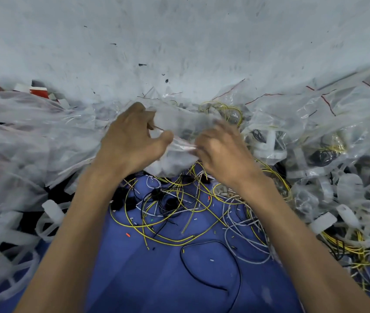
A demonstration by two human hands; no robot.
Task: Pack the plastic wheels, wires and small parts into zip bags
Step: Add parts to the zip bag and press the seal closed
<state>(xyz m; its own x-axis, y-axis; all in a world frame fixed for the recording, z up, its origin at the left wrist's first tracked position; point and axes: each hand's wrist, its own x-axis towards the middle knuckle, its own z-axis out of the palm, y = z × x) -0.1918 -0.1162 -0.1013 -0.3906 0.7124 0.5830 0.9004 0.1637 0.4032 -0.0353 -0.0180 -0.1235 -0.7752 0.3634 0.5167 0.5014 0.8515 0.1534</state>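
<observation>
A person's left hand [132, 141] and right hand [222, 154] pinch the top edge of a clear zip bag [179, 123], held up over the far side of a blue counter [134, 279]. Both hands have thumb and fingers curled onto the plastic. The right hand is blurred, so its exact grip is hard to make out. Dark parts show dimly through the bag, and the hands seem to be working its seal, though whether it is closed cannot be told.

The job looks partly done. A heap of filled bags [315, 123] with red seal lines is piled to the right, with yellow wire and white plastic showing inside. Much is left. Loose yellow, white and black wires [168, 213] are tangled on the counter below the hands. White plastic wheels [5, 256] lie unbagged at the left, and more show at the right [267, 141]. A sheaf of clear plastic, probably unused bags [32, 132], spreads to the left.

No brand, label or writing can be read. A red-and-white box [37, 90] by the scuffed wall is too small to make out.
</observation>
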